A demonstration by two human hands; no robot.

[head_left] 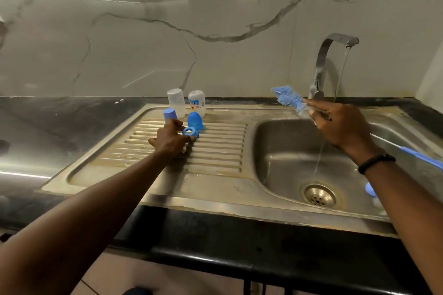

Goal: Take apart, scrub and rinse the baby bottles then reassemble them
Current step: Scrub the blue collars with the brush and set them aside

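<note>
Head view: left hand [170,137] reaches far over the drainboard [215,148], fingers pinching a blue ring [190,132] near upturned bottles [186,105]; right hand [340,124] grips the bottle brush [288,101] above the basin.

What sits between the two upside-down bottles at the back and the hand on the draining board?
In the head view, a blue domed cap and a blue screw ring lie between the bottles and the left hand.

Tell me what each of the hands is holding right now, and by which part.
The right hand grips the blue bottle brush on its stem, just below the bristles. The left hand pinches a blue screw ring by its rim on the draining board.
</note>
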